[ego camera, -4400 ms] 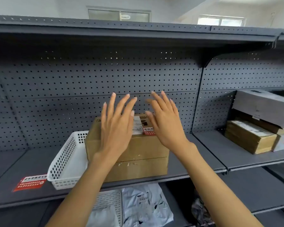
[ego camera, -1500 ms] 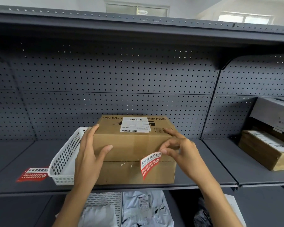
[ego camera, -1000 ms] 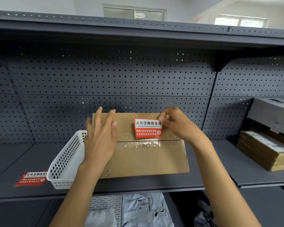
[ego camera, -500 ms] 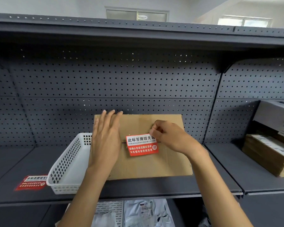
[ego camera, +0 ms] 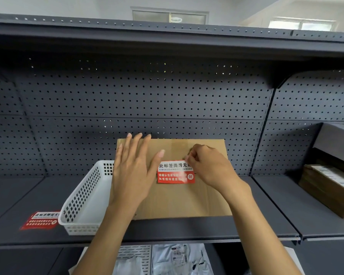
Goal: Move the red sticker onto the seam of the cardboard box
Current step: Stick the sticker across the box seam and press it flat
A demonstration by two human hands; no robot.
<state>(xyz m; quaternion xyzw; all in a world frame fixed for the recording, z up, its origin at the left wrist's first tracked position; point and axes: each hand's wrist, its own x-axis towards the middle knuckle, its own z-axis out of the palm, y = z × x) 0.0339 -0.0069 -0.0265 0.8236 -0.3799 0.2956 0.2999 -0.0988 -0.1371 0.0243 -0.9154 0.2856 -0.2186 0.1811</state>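
A brown cardboard box (ego camera: 187,199) stands on the grey shelf, its broad face turned toward me. A red sticker (ego camera: 174,172) with white lettering lies flat across the middle of that face, over the horizontal seam. My left hand (ego camera: 132,171) rests flat and spread on the box's left part, its thumb touching the sticker's left edge. My right hand (ego camera: 209,165) has its fingers curled, pinching or pressing the sticker's upper right corner, which it hides.
A white perforated basket (ego camera: 85,197) sits just left of the box. Another red sticker (ego camera: 40,220) lies on the grey shelf (ego camera: 207,231) further left. Stacked boxes (ego camera: 330,189) fill the right bay. A pegboard wall stands behind; plastic mail bags (ego camera: 179,259) lie on the shelf below.
The box was tipped so its seamed face looks at me. My right hand brought the sticker down onto the seam; it now lies flatter, and my left thumb has reached its left edge.
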